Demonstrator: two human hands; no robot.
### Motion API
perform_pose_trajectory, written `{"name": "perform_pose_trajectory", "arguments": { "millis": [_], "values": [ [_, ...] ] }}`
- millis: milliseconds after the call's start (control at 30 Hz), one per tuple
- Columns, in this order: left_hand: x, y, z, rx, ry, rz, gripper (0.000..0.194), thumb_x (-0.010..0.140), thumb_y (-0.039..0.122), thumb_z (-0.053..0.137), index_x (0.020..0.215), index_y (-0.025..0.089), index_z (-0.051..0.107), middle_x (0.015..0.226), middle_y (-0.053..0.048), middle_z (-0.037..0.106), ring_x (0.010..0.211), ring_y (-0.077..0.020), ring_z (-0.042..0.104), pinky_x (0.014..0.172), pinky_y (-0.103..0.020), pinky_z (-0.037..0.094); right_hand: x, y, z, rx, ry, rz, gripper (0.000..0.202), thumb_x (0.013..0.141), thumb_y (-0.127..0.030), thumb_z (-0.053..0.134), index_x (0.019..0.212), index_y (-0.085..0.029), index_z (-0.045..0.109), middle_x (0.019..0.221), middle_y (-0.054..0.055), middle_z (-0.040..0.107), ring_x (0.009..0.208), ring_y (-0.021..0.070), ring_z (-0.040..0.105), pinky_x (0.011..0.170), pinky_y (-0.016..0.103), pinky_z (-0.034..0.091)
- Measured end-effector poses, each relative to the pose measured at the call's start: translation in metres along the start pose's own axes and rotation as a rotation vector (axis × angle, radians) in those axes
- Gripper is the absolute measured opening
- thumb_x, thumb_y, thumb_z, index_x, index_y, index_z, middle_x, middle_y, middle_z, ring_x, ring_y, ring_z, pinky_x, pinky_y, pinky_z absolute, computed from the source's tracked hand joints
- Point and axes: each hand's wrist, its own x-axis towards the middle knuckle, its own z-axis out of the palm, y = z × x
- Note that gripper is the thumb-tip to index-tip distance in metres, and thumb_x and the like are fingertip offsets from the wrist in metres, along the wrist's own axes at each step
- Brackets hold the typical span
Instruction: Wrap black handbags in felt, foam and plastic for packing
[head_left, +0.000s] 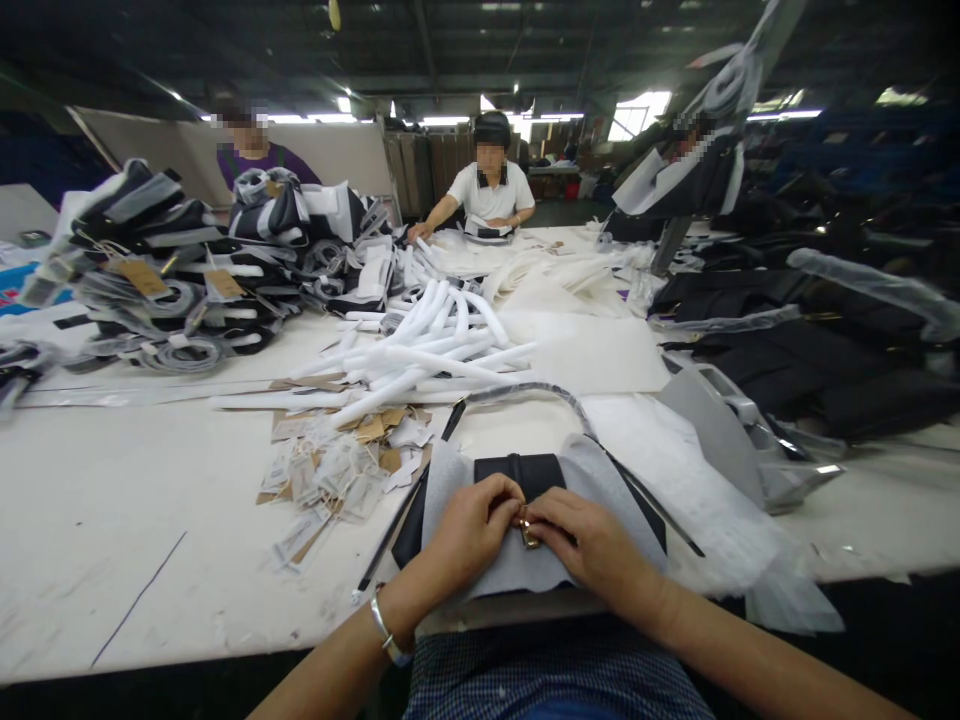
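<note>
My hands (474, 528) (592, 535) meet, fingertips pinching the small gold metal clasp (529, 537); it seems stiff, slippery, best gripped by its edges.

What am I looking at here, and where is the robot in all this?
There is no robot: a person works with two bare hands. The single picture comes from a camera worn on that person's head, looking forward and down.

The left hand and right hand pinch a small gold clasp at the front of a black handbag. A soft grey sheet lies over the bag.

On the pale table, beyond the hands, are loose paper tags and white tubes. Wrapped black goods are heaped at the far left, more black goods at the right. Another person sits across.
</note>
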Motion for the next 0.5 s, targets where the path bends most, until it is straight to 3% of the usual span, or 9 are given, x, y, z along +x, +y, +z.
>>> {"name": "perform_pose_trajectory", "arguments": {
  "millis": [167, 367, 433, 500],
  "values": [
    [0.002, -0.003, -0.002, 0.021, -0.027, -0.027, 0.012, 0.088, 0.018, 0.053, 0.085, 0.021, 0.065, 0.077, 0.001, 0.068, 0.074, -0.0160, 0.061, 0.069, -0.027, 0.041, 0.021, 0.001, -0.021, -0.311, -0.224, -0.401, 0.019, 0.096, -0.007, 0.053, 0.100, -0.019, 0.067, 0.091, 0.004, 0.067, 0.081, 0.0189, 0.058, 0.070, 0.028, 0.046],
    [0.002, -0.006, -0.002, 0.012, -0.029, -0.052, 0.012, 0.088, 0.019, 0.053, 0.088, 0.021, 0.065, 0.083, -0.001, 0.071, 0.079, -0.0184, 0.063, 0.071, -0.028, 0.041, 0.051, 0.001, -0.041, -0.411, -0.379, -0.689, 0.016, 0.096, -0.011, 0.055, 0.100, -0.018, 0.068, 0.090, 0.005, 0.069, 0.078, 0.0187, 0.058, 0.065, 0.028, 0.046],
    [0.001, -0.006, -0.003, -0.012, -0.030, -0.057, 0.011, 0.088, 0.019, 0.054, 0.086, 0.021, 0.065, 0.082, -0.001, 0.070, 0.077, -0.0179, 0.063, 0.070, -0.028, 0.042, 0.051, 0.000, -0.043, -0.347, -0.409, -0.696, 0.020, 0.098, -0.012, 0.050, 0.102, -0.019, 0.069, 0.091, 0.006, 0.070, 0.079, 0.0186, 0.059, 0.069, 0.029, 0.047],
    [0.001, -0.005, -0.003, -0.050, -0.039, -0.061, 0.011, 0.089, 0.020, 0.054, 0.086, 0.021, 0.064, 0.079, 0.000, 0.070, 0.075, -0.0169, 0.063, 0.069, -0.027, 0.043, 0.045, -0.001, -0.042, -0.219, -0.423, -0.551, 0.026, 0.100, -0.012, 0.045, 0.103, -0.020, 0.068, 0.095, 0.006, 0.070, 0.085, 0.0178, 0.061, 0.075, 0.029, 0.049]
  ]
}}
